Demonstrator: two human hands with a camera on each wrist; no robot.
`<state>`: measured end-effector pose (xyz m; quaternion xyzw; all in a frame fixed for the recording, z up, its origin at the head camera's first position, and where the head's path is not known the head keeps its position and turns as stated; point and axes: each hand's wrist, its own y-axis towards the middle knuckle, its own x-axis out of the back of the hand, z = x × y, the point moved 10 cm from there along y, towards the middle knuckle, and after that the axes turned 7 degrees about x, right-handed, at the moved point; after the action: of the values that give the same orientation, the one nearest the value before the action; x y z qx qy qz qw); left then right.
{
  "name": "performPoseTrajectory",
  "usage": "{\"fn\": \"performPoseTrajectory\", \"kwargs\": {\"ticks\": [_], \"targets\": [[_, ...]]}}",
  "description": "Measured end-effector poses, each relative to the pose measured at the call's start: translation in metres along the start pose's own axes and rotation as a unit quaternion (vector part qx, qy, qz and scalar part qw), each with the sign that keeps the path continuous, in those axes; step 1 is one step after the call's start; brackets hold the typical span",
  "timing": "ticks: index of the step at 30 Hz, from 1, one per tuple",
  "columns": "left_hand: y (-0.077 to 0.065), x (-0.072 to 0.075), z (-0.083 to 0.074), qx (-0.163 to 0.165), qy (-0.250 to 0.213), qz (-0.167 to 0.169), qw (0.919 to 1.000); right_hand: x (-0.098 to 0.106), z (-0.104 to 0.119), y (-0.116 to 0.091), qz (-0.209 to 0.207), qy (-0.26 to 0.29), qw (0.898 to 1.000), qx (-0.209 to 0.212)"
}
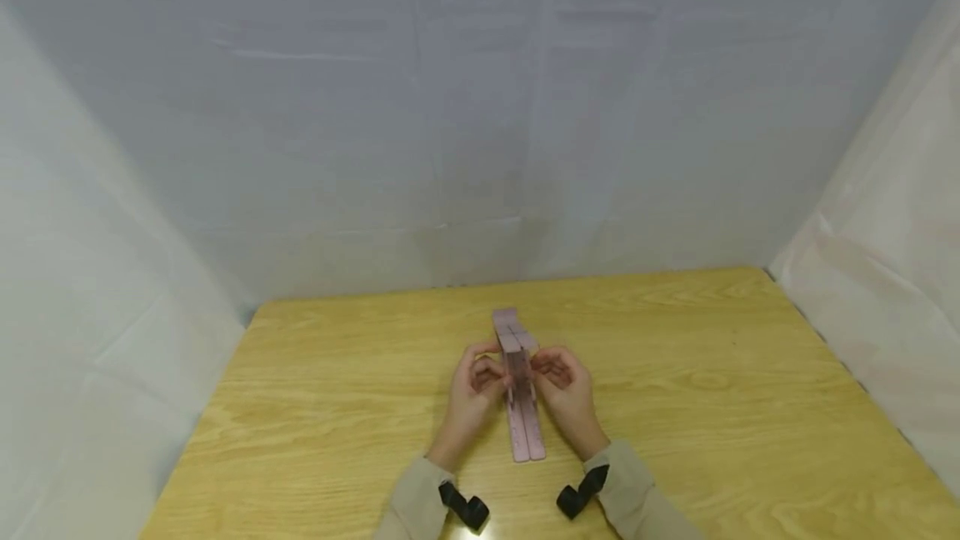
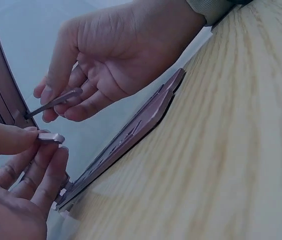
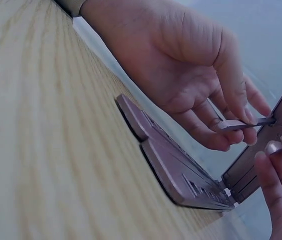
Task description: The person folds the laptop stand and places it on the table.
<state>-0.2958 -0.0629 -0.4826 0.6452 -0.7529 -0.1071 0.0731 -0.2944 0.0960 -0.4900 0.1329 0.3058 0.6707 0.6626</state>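
A pink metal folding stand [image 1: 527, 440] is on the table, its base lying flat and its hinged upper panel [image 2: 3, 75] tilted up. My left hand [image 1: 478, 382] is at its left side, pinching a short pink arm [image 2: 51, 138] between thumb and fingers. On the opposite side, my right hand [image 1: 562, 382] pinches a matching slim arm [image 2: 63, 100], which joins the panel at a dark pivot. The base [image 3: 165, 160] has raised parts along its upper face. Fingers cover part of the hinge area.
The stand is near the middle of a wooden table [image 1: 337, 373]. Pale sheeting [image 1: 480, 123] hangs behind the table and along both sides. A black strap [image 1: 465, 507] is on the left wrist, and another [image 1: 583, 492] is on the right.
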Motion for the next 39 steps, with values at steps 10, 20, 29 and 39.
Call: {"fn": "performPoseTrajectory", "kwargs": {"ticks": [10,20,29,39], "targets": [[-0.005,-0.001,0.0,0.002,-0.034,0.008,0.9994,-0.003,0.005,-0.001,0.016,0.041,0.999,0.031],[-0.006,-0.002,0.004,0.04,-0.106,0.013,0.9934,-0.004,0.006,-0.007,0.028,0.068,0.997,0.002],[-0.008,-0.008,0.009,0.065,-0.199,0.042,0.977,-0.001,0.006,-0.009,0.008,0.091,0.996,-0.001],[-0.009,-0.009,0.014,0.103,-0.201,0.035,0.9735,-0.009,-0.007,-0.011,0.02,0.191,0.979,-0.071]]}}
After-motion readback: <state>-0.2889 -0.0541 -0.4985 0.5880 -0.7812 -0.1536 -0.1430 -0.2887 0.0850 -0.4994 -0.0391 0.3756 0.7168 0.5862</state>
